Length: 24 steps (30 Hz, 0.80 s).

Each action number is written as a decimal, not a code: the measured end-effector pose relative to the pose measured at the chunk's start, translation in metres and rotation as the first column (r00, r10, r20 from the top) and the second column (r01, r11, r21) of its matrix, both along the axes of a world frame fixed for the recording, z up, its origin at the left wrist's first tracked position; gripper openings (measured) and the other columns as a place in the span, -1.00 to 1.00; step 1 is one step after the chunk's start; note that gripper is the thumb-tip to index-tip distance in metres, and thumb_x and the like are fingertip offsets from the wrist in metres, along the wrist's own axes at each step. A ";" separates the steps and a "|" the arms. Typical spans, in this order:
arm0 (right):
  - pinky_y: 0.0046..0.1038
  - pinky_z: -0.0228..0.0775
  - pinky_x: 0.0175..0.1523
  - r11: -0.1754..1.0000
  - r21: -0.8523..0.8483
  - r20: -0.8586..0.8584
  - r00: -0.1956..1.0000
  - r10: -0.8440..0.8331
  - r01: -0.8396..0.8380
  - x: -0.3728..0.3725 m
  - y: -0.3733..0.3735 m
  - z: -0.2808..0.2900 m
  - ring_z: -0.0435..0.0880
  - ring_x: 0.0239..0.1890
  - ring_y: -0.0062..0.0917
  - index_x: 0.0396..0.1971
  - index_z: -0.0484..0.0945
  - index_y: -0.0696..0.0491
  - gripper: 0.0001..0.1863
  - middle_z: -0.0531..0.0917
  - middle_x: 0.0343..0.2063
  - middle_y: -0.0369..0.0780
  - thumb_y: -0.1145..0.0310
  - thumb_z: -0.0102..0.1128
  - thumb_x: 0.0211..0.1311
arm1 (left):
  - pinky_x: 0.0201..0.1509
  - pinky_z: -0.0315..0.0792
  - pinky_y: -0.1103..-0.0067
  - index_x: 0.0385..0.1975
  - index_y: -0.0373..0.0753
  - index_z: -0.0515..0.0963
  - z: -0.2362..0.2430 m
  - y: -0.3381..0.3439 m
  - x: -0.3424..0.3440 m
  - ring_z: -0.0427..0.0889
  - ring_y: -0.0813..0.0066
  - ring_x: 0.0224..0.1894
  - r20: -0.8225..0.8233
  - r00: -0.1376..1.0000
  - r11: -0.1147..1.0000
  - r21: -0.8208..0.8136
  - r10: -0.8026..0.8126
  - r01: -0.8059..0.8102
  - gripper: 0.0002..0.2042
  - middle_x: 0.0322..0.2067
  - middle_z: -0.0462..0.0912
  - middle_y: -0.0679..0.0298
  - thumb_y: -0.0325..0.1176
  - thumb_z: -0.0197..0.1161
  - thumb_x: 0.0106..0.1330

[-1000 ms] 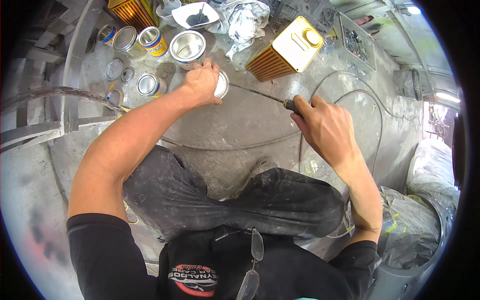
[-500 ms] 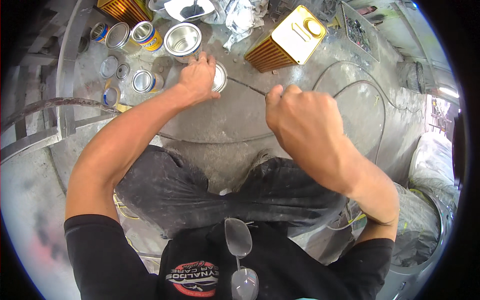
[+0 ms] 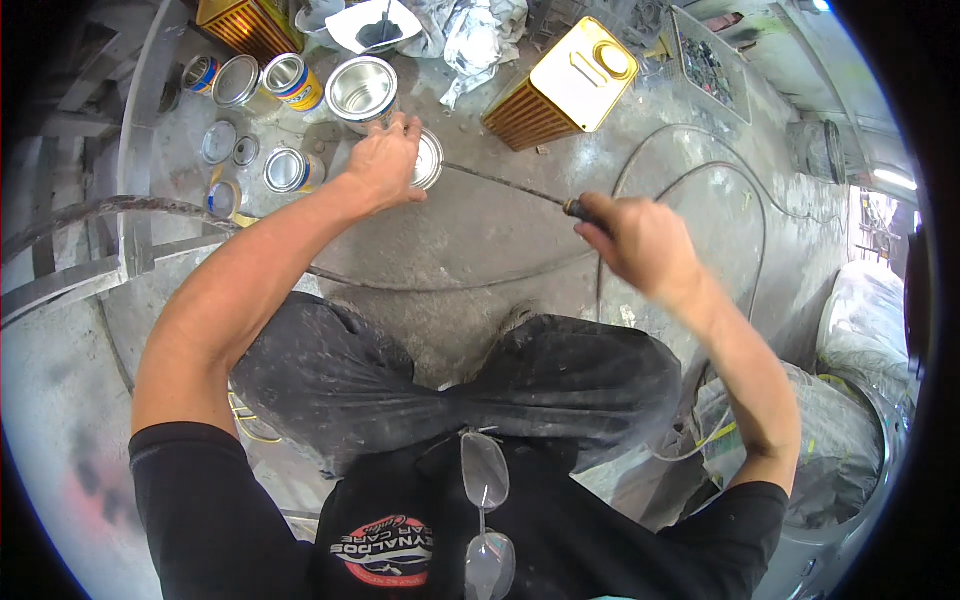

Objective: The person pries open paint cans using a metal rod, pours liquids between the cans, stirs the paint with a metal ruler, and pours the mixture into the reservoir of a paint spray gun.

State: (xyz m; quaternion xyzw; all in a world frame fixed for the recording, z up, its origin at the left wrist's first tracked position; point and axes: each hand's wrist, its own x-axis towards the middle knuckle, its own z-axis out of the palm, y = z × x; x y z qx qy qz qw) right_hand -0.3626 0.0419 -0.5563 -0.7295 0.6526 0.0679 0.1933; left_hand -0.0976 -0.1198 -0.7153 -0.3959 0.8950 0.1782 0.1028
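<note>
My left hand (image 3: 382, 163) is closed around a can with a round silver lid (image 3: 427, 160), partly hidden by my fingers, just in front of an open empty can (image 3: 361, 92). My right hand (image 3: 638, 243) grips the dark handle of a long screwdriver (image 3: 503, 183), whose thin shaft reaches left to the lid's rim. A tall gold-topped rectangular tin (image 3: 578, 73) stands behind the shaft, to the right of the cans.
Several smaller cans (image 3: 288, 170) and loose lids sit at the left beside a grey metal frame (image 3: 135, 190). A white tub (image 3: 365, 25), rags and a wire basket (image 3: 705, 70) lie at the back. A hose (image 3: 763, 250) loops across the floor; plastic-wrapped items (image 3: 855, 330) are at the right.
My right hand swung up and inward half a second ago and is now back down and to the right, still on the screwdriver. My left hand stays on the lidded can.
</note>
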 end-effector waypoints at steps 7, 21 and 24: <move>-0.15 0.58 -0.31 0.997 0.044 0.007 0.998 -0.063 0.062 -0.002 0.009 -0.003 0.74 -0.39 -0.02 -0.06 0.63 0.10 -0.71 0.74 -0.41 0.01 0.21 0.27 0.40 | 0.28 0.55 0.13 0.45 -0.43 0.22 0.002 -0.001 -0.001 0.48 -0.39 0.25 0.016 1.000 0.999 -0.030 -0.018 0.019 0.12 0.34 0.33 -0.28 -0.03 0.69 -0.10; -0.07 0.53 -0.34 0.996 -0.075 -0.094 0.994 -0.053 0.047 -0.001 0.040 -0.032 0.71 -0.40 -0.03 -0.01 0.56 -0.04 -0.70 0.67 -0.50 -0.08 0.13 0.27 0.40 | 0.30 0.52 0.13 0.47 -0.39 0.19 -0.004 -0.001 0.002 0.46 -0.35 0.28 0.040 0.999 0.999 -0.036 -0.025 0.026 0.12 0.34 0.33 -0.25 -0.02 0.68 -0.08; -0.15 0.52 -0.39 0.993 -0.119 -0.001 1.000 -0.007 0.007 -0.022 0.040 -0.045 0.71 -0.50 -0.19 0.04 0.59 0.02 -0.66 0.62 -0.58 -0.14 0.14 0.28 0.42 | 0.29 0.53 0.12 0.48 -0.37 0.18 -0.006 0.001 -0.001 0.46 -0.34 0.28 0.037 0.999 0.999 -0.047 -0.027 0.029 0.12 0.33 0.33 -0.24 -0.02 0.67 -0.07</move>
